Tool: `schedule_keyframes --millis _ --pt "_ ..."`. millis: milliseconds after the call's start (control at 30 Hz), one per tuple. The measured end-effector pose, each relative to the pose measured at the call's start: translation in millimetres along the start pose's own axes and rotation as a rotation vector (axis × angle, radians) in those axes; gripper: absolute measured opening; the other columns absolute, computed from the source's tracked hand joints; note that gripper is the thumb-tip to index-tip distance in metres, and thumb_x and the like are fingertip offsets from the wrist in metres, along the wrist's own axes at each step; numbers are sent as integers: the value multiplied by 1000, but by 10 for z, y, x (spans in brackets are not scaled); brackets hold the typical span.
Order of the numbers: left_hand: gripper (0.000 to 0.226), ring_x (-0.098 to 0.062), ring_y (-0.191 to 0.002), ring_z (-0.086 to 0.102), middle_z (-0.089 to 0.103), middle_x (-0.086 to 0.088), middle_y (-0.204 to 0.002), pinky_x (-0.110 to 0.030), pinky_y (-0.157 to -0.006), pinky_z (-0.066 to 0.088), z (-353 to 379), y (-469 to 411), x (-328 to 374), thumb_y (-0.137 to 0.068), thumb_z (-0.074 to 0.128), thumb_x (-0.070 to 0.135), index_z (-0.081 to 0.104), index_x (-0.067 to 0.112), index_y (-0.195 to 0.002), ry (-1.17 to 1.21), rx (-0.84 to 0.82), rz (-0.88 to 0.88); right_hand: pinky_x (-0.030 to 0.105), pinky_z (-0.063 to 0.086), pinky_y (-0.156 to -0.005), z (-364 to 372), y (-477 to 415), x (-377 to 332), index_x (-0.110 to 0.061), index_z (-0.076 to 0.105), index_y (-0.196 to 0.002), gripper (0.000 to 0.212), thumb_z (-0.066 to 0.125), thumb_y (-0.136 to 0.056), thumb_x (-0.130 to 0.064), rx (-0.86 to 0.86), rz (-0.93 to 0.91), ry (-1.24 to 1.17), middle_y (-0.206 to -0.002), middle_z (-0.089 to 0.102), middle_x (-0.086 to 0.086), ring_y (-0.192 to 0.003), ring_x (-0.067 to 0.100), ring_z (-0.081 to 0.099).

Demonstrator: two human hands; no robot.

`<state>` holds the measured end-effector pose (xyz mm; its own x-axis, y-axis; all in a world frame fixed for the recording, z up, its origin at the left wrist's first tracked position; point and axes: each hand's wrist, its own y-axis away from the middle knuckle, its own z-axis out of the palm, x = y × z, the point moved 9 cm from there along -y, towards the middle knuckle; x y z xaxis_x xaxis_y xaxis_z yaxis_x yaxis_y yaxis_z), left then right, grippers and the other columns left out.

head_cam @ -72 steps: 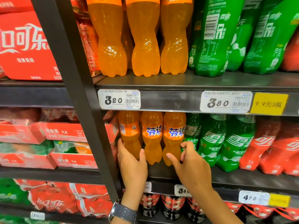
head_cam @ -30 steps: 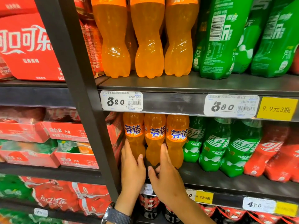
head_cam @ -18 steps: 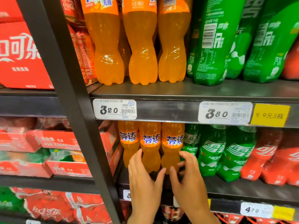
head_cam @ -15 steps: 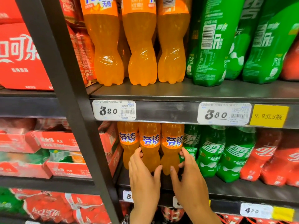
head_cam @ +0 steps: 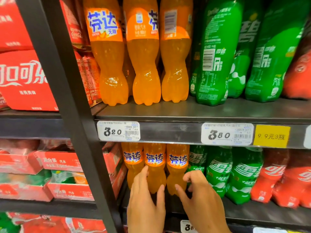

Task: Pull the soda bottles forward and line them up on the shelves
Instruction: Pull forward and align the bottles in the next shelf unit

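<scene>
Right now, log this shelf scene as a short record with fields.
place: store shelving, head view
middle shelf: orange bottles, green bottles, red bottles, left to right
orange bottles: three, upright, side by side, labels facing out
left hand: straight fingers lie against the left and middle ones
right hand: thumb and curled fingers round the right orange bottle, low down
upper shelf: taller bottles, orange and green
price tags: on the upper shelf's edge
</scene>
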<state>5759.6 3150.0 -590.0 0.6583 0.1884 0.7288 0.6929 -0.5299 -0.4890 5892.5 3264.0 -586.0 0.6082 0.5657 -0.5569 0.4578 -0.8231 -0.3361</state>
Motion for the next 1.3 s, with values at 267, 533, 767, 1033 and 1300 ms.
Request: schedule_keyframes --millis 267,533,767,1033,1300 --pt "23 6 -85 65 67 24 -93 -3 -76 44 -999 -467 1392 -79 68 34 67 42 -100 78 -142 497 9 40 -60 -1109 -127 -1209 -35 61 -88 17 62 -78 -48 -292 -443 -285 -75 60 -20 -64 1 55" --pt "15 3 -93 64 65 23 -99 -14 -76 48 -1655 -910 2203 -88 61 33 67 35 -102 25 -64 736 26 53 -59 -2034 -301 -2027 -28 69 -85 9 68 -81 -36 -229 -699 -471 -73 68 -4 -63 13 62" --pt "28 2 -102 57 62 22 -108 -17 -88 45 -1984 -1368 2564 -91 44 35 62 35 -113 -304 135 735 19 48 -71 -2549 -746 -2361 -33 67 -91 12 60 -82 -36 122 -779 -326 -85 67 -16 -80 2 62" --pt "32 -20 -112 49 49 2 -118 -36 -91 46 -2090 -1933 2970 -91 54 24 47 23 -122 -754 170 723 19 42 -94 -2917 -1179 -2866 -25 60 -123 34 58 -90 -20 372 -852 86 -116 64 -6 -108 10 57" --pt "33 -11 -66 42 40 8 -73 -28 -58 32 -1970 -2303 3215 -93 47 53 42 24 -77 -825 102 695 35 50 -68 -2953 -1636 -2850 -24 55 -117 26 51 -91 -17 362 -605 617 -108 61 4 -95 29 61"
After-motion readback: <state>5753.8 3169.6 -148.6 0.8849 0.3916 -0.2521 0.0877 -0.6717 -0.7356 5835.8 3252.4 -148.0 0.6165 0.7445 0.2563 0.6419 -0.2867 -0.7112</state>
